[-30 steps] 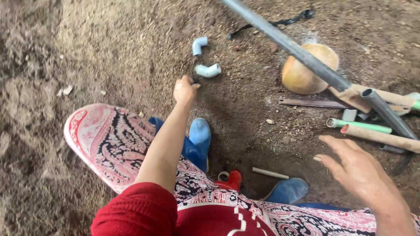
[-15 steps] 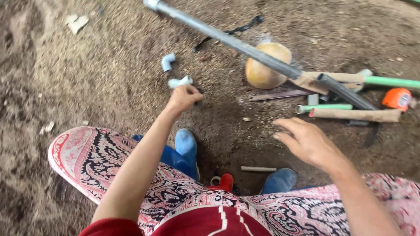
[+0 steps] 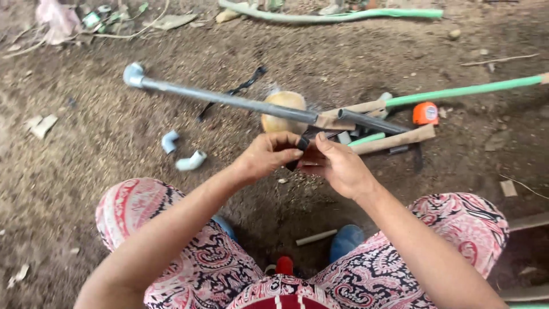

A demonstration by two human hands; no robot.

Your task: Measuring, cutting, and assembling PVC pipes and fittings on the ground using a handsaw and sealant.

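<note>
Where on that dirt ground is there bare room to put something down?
Bare soil lies left of the two white pipe elbows, below the long grey metal pipe, and on the right between the orange tape measure and the patterned knee. Around the round tan gourd-like ball and the wooden-handled tools it is crowded.

Soft, even daylight falls on the dirt ground [image 3: 86, 171], with only faint shadows and no glare. The picture is sharp in the middle, slightly stretched at the edges.

Outdoor plumbing worksite: bare dirt ground [image 3: 80, 189] strewn with grey pipe [image 3: 229, 100], elbow fittings [image 3: 190, 162], tape measure [image 3: 425, 113].
</note>
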